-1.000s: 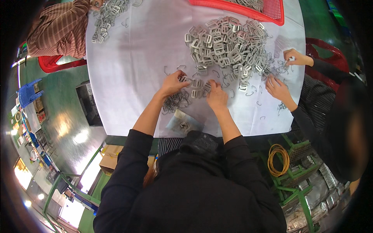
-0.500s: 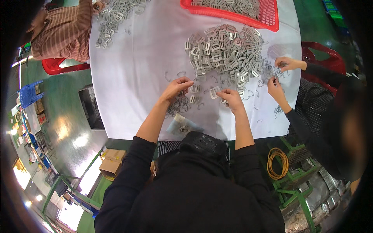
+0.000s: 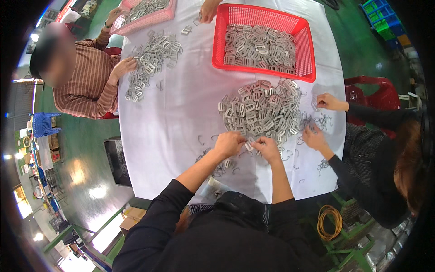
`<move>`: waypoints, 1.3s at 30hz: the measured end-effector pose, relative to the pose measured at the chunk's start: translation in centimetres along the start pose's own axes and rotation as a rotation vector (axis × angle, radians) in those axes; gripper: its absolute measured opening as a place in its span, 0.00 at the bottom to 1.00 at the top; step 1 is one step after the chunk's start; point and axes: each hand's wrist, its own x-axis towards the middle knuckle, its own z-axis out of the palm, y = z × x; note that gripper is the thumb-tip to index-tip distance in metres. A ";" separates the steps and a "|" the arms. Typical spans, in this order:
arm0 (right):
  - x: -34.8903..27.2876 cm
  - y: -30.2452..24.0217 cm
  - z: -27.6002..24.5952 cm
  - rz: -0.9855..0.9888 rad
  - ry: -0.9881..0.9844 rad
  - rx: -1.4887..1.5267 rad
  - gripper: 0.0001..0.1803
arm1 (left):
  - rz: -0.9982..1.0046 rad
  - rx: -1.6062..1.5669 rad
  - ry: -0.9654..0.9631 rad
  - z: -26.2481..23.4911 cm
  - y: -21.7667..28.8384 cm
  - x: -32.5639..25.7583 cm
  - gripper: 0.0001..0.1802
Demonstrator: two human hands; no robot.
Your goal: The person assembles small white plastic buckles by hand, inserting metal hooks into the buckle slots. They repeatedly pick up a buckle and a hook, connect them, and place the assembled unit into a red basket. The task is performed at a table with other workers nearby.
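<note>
A grey slotted buckle [image 3: 248,145] sits between my two hands, just in front of the big pile of like buckles [image 3: 258,111]. My right hand [image 3: 268,149] pinches it at its right side. From the other side my left hand [image 3: 229,144] meets it with fingertips pressed together; what they hold is too small to make out. Below my left forearm lies a tangle of thin dark wire pieces [image 3: 219,169], partly covered by the arm. Another buckle [image 3: 229,163] rests on the white cloth beside it.
A red basket [image 3: 265,75] of buckles stands behind the pile. At the right, a co-worker's hands [image 3: 317,138] work near more wire pieces [image 3: 322,121]. A striped-sleeved person at the left touches another buckle pile [image 3: 156,52], near a pink basket [image 3: 149,25]. A small packet [image 3: 213,188] lies near the table's front edge.
My left hand has moved right and come up to the buckle in my right hand. The view has shifted, showing more of the far table, the baskets and the striped-sleeved person.
</note>
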 end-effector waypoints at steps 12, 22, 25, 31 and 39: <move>-0.7 -3.7 -2.3 0.111 -0.254 0.671 0.08 | 0.075 -0.763 -0.167 -3.3 -0.9 -0.3 0.32; 15.3 -13.6 -8.8 -0.047 0.120 0.923 0.19 | -0.321 -1.199 0.268 -15.4 0.4 17.4 0.16; 17.0 -18.6 -9.1 -0.138 0.406 0.597 0.27 | 0.052 -1.163 0.402 -18.6 -0.5 20.4 0.25; 10.3 -10.4 -4.2 -0.484 0.409 -0.001 0.16 | -0.011 -0.447 0.992 -11.5 -4.1 10.8 0.10; 12.5 -4.3 7.6 -0.629 0.554 -0.737 0.11 | -0.247 0.009 0.621 -0.8 -9.2 9.9 0.13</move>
